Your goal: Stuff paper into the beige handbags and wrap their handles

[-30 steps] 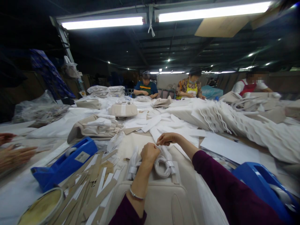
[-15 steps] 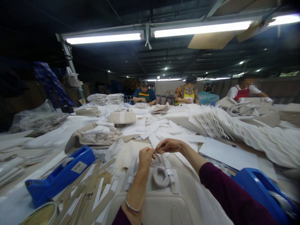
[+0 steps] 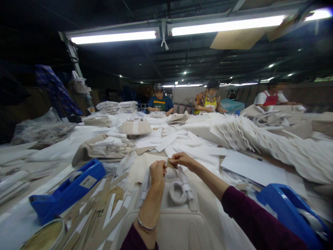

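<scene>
Both of my hands meet above a beige handbag (image 3: 179,229) that lies on the table in front of me. In the fingers of my right hand (image 3: 182,160) is a small flat brown piece (image 3: 171,163), pinched at its right side. My left hand (image 3: 157,172) is closed beside that piece's left end; a bit of something pale shows at its fingertips, too small to name. Just below the hands, a coiled ring (image 3: 179,192) in white wrapping rests on the bag, next to handles (image 3: 146,187) covered in white wrap.
A blue tape dispenser (image 3: 69,191) stands on the left, another blue dispenser (image 3: 288,208) on the right. Cardboard and paper strips (image 3: 104,211) lie beside a round tub (image 3: 44,236). White foam sheets (image 3: 247,139) are stacked at right. Several co-workers (image 3: 160,103) work across the table.
My hands have drawn slightly apart and turned, and the brown piece now shows between them. The left hand has shifted a little left. The co-workers' arms have moved slightly.
</scene>
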### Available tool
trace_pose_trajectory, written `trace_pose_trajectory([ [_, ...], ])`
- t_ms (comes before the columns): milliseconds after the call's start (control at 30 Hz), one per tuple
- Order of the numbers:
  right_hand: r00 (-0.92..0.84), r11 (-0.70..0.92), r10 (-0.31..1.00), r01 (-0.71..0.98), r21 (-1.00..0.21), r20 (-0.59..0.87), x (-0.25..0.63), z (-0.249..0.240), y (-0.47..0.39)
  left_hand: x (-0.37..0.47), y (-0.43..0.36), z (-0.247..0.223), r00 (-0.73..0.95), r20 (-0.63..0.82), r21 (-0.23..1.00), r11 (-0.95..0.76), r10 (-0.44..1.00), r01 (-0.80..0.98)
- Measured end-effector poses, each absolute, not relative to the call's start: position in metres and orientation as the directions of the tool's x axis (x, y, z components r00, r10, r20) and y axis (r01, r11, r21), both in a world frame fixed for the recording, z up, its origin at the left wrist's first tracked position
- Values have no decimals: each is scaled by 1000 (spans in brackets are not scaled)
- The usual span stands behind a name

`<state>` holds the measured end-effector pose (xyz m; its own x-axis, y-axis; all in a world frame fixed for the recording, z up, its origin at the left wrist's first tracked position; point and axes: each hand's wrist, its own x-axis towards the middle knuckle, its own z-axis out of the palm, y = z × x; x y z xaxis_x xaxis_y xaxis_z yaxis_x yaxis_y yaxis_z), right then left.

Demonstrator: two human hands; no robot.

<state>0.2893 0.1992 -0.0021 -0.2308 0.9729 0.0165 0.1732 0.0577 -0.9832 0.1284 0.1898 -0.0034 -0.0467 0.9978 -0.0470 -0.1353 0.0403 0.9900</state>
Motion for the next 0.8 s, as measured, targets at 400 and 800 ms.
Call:
trace_pose_trajectory([
  [400, -167, 160, 983, 552, -819, 80, 276, 15, 201, 129, 199, -17, -125, 114, 988, -99, 986, 120],
  [800, -153, 127, 987, 614, -779, 40, 260, 16, 197, 128, 186, 5, -129, 323, 839, -220, 938, 498],
])
